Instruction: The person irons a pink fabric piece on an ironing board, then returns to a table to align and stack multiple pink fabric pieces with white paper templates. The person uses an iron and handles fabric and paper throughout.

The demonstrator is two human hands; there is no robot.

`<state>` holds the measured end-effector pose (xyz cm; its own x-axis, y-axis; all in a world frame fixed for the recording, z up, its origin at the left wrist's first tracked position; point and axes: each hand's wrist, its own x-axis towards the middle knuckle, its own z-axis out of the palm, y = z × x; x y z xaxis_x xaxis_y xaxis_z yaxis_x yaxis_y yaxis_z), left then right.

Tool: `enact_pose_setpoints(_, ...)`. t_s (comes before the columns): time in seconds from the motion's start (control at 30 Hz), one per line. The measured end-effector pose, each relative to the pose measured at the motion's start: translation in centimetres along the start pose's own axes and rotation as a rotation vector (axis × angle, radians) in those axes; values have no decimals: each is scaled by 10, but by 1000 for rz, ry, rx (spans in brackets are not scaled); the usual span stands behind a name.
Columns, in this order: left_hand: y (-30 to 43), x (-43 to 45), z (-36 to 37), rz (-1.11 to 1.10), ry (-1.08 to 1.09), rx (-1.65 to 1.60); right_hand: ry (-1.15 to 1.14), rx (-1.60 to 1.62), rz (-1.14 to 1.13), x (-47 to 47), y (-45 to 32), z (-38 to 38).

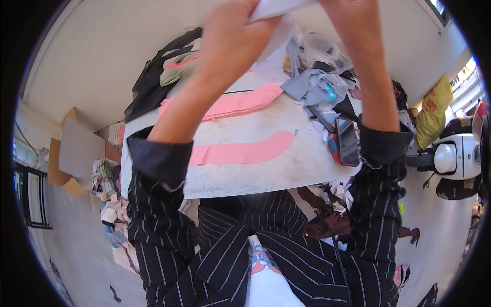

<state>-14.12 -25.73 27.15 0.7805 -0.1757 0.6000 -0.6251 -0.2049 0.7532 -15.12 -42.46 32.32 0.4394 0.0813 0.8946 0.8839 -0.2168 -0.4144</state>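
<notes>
My left hand [239,34] is raised over the far side of the worktable and grips a white sheet [282,7], paper or thin cloth. Motion blurs the sheet, and its upper part runs out of the picture. At the top edge my right hand [353,9] is mostly cut off, close to the sheet's right end; its fingers are hidden. Below the hands, a stack of pink fabric strips [241,103] lies across the table, partly behind my left forearm. Nearer to me a flat pink fabric piece [245,149] curves up at its right end.
The pale worktable [230,182] holds grey fabric scraps [314,86], a smartphone [348,142] and a dark narrow tool [321,119] on the right. Black cloth [153,80] covers its far left. A cardboard box [80,149], a yellow sack [434,111] and a white scooter [456,156] stand around.
</notes>
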Motion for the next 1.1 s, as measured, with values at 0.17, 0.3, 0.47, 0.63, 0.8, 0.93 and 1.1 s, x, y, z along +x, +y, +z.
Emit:
enact_pose_setpoints(0.17,42,-54,-35,122,-66,180,-410,476,348,-93,16,37)
enact_pose_setpoints(0.3,38,-112,-64,-69,-19,228,-784,587,596,-160,1,23)
enact_pose_setpoints(0.47,-18,-213,-104,-373,328,-367,-1158,513,790,-234,5,-23)
enact_pose_setpoints(0.63,-91,-315,-103,-798,742,-429,-1311,121,648,-300,38,-35)
enact_pose_setpoints(0.8,-178,-342,-111,-853,735,-621,-1080,191,679,-318,95,7)
enact_pose_setpoints(0.93,-195,-306,-109,-992,689,-532,-1054,70,633,-304,132,21)
enact_pose_setpoints(1.1,-213,-274,-114,-1012,718,-384,-1045,-56,511,-282,172,35)
